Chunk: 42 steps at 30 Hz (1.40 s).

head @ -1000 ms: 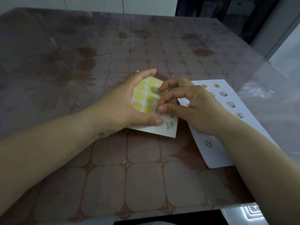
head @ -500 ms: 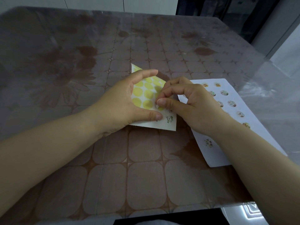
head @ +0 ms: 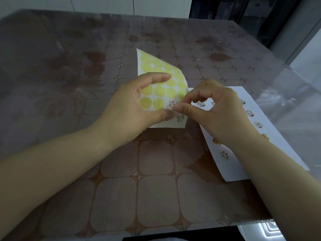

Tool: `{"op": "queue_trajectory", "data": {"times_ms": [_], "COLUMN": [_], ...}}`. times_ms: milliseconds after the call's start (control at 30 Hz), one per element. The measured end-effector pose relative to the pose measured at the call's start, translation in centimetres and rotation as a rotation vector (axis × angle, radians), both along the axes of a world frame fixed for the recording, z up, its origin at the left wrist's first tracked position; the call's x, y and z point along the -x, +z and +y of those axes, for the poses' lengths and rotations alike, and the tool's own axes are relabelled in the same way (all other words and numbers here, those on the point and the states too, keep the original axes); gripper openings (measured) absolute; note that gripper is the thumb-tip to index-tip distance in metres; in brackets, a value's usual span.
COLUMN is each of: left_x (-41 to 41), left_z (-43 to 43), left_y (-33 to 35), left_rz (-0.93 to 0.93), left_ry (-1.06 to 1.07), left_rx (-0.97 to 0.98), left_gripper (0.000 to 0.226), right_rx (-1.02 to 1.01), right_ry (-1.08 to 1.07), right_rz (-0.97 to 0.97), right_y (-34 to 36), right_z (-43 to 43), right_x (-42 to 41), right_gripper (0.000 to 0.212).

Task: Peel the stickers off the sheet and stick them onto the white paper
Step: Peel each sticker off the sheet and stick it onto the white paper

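A person's left hand point(head: 128, 108) grips a curled sticker sheet point(head: 149, 66) between thumb and bent fingers, its rows of yellow circles showing. The right hand point(head: 220, 115) pinches a patterned sticker point(head: 171, 104) near the sheet's lower right corner with thumb and forefinger. Just right of the sheet, white paper point(head: 232, 171) lies flat on the tile-patterned table point(head: 156, 197), carrying several small round stickers point(head: 250, 113); the right wrist covers part of it, and blur hides how far the pinched sticker stands off the sheet.
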<state>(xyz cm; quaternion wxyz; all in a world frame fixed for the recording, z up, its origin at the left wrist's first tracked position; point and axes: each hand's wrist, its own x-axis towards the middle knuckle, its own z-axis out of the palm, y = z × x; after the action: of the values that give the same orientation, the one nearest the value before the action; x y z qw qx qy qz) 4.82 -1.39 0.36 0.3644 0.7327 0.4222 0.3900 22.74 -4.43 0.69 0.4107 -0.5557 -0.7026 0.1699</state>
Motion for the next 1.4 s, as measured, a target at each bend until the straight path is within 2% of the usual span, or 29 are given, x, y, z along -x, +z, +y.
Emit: {"op": "queue_trajectory", "data": {"times_ms": [133, 267, 433, 567, 700, 900, 1033, 1200, 1267, 1400], "left_x": [0.0, -0.2, -0.5, -0.7, -0.9, -1.2, -1.1, -1.0, -1.0, -1.1], "left_z": [-0.2, -0.8, -1.2, -1.3, -1.3, -1.5, -1.4, -1.3, -1.2, -1.1], "left_y": [0.3, 0.4, 0.3, 0.3, 0.4, 0.3, 0.4, 0.2, 0.0, -0.2], "left_rz": [0.047, 0.064, 0.051, 0.007, -0.065, -0.120, -0.129, -0.078, -0.024, 0.032], "left_ry": [0.066, 0.003, -0.031, -0.010, 0.018, 0.042, 0.047, 0.027, 0.020, 0.027], "left_rx": [-0.105, -0.149, -0.187, -0.243, -0.265, -0.232, -0.232, -0.240, -0.233, -0.180], "left_gripper": [0.047, 0.046, 0.040, 0.031, 0.027, 0.028, 0.028, 0.033, 0.036, 0.045], "right_rx": [0.019, 0.059, 0.020, -0.109, -0.225, -0.238, -0.140, 0.071, 0.141, 0.200], "right_ry": [-0.007, -0.071, -0.094, -0.106, -0.165, -0.196, -0.151, -0.098, -0.078, -0.079], "right_rz": [0.044, 0.152, 0.191, 0.126, 0.016, 0.002, 0.127, 0.439, 0.557, 0.605], "right_y": [0.0, 0.2, -0.1, -0.4, -0.7, -0.5, -0.2, 0.1, 0.1, 0.0], "right_z": [-0.4, -0.3, -0.2, -0.3, -0.5, -0.8, -0.8, -0.5, -0.4, -0.2], "right_x": [0.6, 1.2, 1.3, 1.5, 2.2, 2.6, 2.4, 2.0, 1.9, 1.6], "right_gripper": [0.017, 0.008, 0.013, 0.016, 0.006, 0.006, 0.010, 0.012, 0.022, 0.028]}}
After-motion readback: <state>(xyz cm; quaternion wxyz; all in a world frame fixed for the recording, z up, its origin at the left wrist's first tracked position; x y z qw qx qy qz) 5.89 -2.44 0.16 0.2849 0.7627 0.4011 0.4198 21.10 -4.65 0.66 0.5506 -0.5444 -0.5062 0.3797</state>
